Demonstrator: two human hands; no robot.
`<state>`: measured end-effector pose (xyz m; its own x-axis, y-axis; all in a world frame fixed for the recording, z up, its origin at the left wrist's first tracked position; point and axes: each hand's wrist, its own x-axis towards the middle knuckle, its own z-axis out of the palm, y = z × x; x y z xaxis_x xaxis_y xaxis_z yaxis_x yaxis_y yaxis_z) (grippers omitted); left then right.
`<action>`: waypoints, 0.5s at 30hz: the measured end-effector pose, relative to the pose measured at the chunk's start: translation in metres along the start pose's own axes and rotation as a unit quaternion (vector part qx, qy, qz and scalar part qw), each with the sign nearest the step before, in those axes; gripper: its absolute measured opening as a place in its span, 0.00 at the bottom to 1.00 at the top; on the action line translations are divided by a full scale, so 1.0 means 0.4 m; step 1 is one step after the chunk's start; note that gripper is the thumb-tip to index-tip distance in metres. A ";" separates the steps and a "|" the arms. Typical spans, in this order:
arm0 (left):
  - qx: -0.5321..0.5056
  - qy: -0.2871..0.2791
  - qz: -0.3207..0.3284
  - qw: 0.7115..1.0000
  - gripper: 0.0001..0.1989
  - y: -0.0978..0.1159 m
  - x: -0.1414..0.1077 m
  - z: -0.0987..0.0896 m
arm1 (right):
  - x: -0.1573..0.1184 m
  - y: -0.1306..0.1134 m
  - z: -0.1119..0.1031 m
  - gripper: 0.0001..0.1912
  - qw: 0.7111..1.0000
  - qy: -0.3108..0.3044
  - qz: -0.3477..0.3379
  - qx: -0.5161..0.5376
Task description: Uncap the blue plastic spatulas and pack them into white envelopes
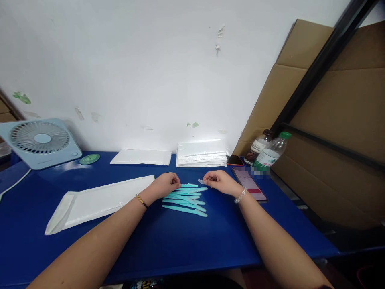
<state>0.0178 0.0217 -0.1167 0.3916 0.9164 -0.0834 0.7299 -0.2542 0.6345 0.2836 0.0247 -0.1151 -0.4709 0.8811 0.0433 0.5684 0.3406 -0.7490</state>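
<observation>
Several turquoise plastic sticks (184,209) with narrow blades lie in a loose, overlapping row on the blue table. At the far end of this row, my left hand (167,184) has its fingers pinched on the left end of one turquoise stick. My right hand (220,181) pinches a small translucent piece (201,182) just right of the sticks' far end. Left of the sticks, a long white padded envelope (105,200) lies flat, partly behind my left hand and forearm.
Near the wall lie a white envelope (141,157) and a stack of white envelopes (201,154). A blue fan (42,140) and green disc (89,159) are left. Phones (249,184) (235,161) and two bottles (270,154) (258,147) stand right on the blue table (180,245).
</observation>
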 end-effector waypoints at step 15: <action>-0.035 0.012 0.029 0.999 0.14 0.009 0.005 0.014 | 0.004 -0.036 0.040 0.11 1.000 -0.015 -0.020 0.019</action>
<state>0.0243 0.0211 -0.1190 0.4173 0.9083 -0.0278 0.6651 -0.2844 0.6905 0.2641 0.0159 -0.1149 -0.5131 0.8566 0.0534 0.5228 0.3613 -0.7721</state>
